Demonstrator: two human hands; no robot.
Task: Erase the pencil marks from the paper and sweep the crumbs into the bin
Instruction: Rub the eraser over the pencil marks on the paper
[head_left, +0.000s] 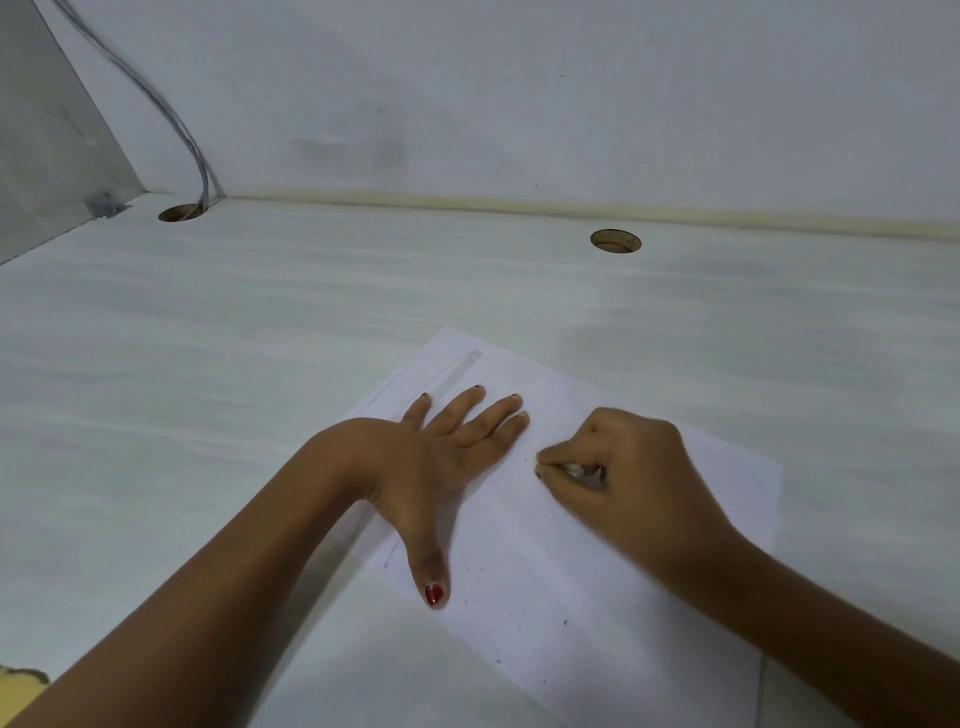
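Note:
A white sheet of paper (597, 597) lies on the pale desk in front of me. My left hand (447, 457) lies flat on its left part, fingers spread and thumb stretched toward me, pressing it down. My right hand (623, 467) is curled over the middle of the sheet and pinches a small white eraser (576, 471), mostly hidden by the fingers, against the paper. Several tiny dark crumbs (519, 621) are scattered over the near half of the sheet. A faint pencil line (389, 557) shows at the paper's left edge near my thumb. No bin is in view.
The white desk (208, 389) runs back to a white wall. Two round cable holes are cut in it, one at the back left (182, 213) with grey cables (171, 111) coming out, one at the back right (616, 241). A grey side panel (47, 145) stands at left.

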